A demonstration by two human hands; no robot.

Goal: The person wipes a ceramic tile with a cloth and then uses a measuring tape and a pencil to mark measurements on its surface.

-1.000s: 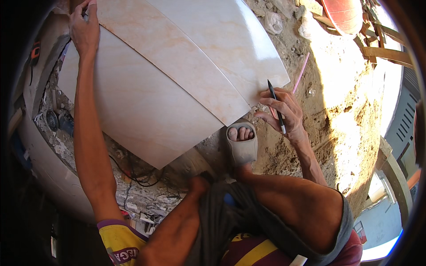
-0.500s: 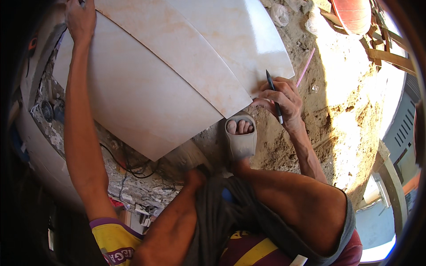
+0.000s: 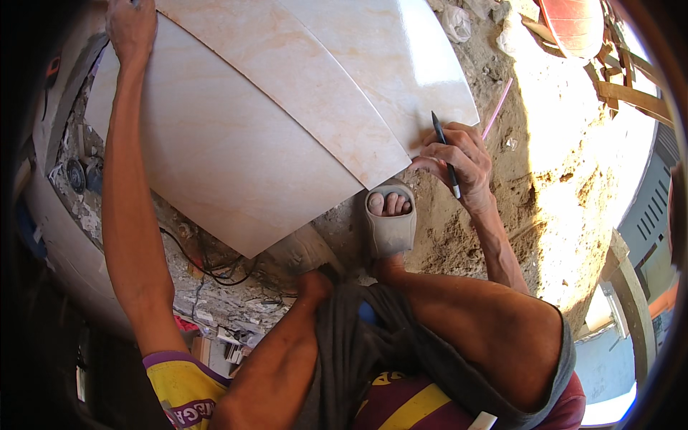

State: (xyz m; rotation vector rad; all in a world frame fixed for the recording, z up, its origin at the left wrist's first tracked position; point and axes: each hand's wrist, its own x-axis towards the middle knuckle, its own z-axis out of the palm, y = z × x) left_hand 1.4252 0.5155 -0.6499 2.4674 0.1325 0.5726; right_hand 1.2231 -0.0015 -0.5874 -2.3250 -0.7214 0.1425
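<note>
Large glossy cream floor tiles with faint veining lie before me: a wide left tile (image 3: 215, 143), a middle tile (image 3: 315, 100) with a dark line along its left edge, and a right tile (image 3: 401, 64). My right hand (image 3: 462, 161) is closed around a slim black pen (image 3: 446, 154) with a white end, its pointed end upward. The fingers of that hand rest by the near corner of the middle and right tiles. At the far left, my left hand (image 3: 132, 32) is curled by the dark line's far end; a dark bit shows between its fingers, which the frame's top cuts off.
My sandalled foot (image 3: 390, 215) is just below the tiles' near corner. Sandy ground (image 3: 502, 236) stretches right, with a pink stick (image 3: 497, 107) on it. A red container (image 3: 572, 25) and wooden pieces (image 3: 634, 100) stand far right. A black cable (image 3: 215, 276) and rubble lie left.
The view has shifted very slightly. Both hands keep their places, and the pen stays in my right hand.
</note>
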